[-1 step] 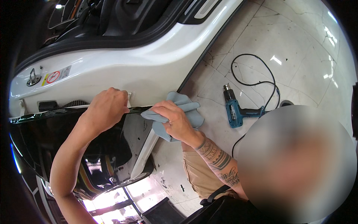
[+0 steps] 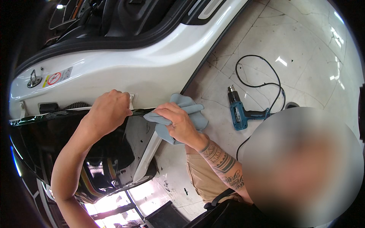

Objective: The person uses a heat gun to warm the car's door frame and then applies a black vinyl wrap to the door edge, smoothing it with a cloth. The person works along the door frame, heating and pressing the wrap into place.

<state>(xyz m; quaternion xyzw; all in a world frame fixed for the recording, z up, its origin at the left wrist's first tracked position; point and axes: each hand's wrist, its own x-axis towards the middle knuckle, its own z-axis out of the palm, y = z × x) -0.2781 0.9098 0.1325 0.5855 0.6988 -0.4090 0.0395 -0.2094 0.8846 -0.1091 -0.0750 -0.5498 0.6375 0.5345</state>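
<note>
My left hand is closed at the top edge of a glossy black car door panel, its fingertips curled over the edge; what they grip is hidden. Beside it, my right hand holds a folded grey-blue cloth against the right end of that edge, close to the white car body. A white strip runs down the door's right side. A metal latch loop and a warning sticker are on the white body to the upper left.
A teal heat gun with a looping black cable lies on the cracked tiled floor. Black seats show inside the car. A large blurred patch covers the lower right. A dark object is at the bottom.
</note>
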